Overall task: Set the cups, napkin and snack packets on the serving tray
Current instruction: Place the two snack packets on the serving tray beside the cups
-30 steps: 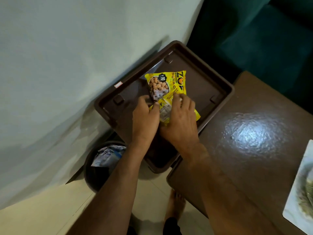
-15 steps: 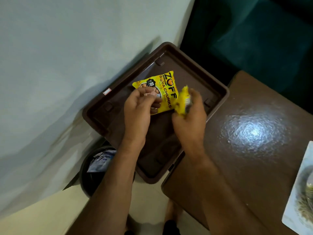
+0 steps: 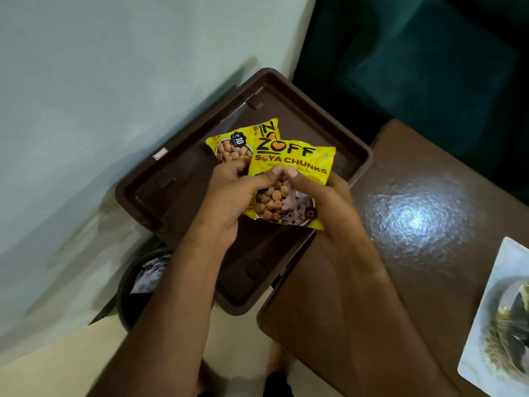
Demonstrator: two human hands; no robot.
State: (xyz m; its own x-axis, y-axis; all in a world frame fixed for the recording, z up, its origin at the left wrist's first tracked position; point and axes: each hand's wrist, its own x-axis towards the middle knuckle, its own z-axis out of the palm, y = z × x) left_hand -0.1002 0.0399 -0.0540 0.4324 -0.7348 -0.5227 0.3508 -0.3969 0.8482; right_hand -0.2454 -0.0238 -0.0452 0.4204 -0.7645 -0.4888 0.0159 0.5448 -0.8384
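Observation:
A dark brown serving tray [image 3: 177,179] lies by the wall, partly overhanging the brown table's left edge. Two yellow soya chunk snack packets are above it. The front packet [image 3: 294,164] faces me; my right hand [image 3: 329,207] grips its right side with the thumb on its face, and my left thumb presses on it too. My left hand [image 3: 232,193] also holds the rear packet [image 3: 234,147], which sticks out up and left behind the front one. Whether the packets touch the tray floor is hidden. No cups or napkin are in view.
A glossy brown table [image 3: 415,224] stands to the right, with a white patterned plate [image 3: 501,316] at its right edge. A dark waste bin [image 3: 140,282] with paper sits on the floor below the tray. A pale wall [image 3: 100,96] runs along the left; dark green seating [image 3: 429,67] lies behind.
My right hand has turned its packet from edge-on to face up and brought it over the left hand's packet. Both hands have come together over the tray.

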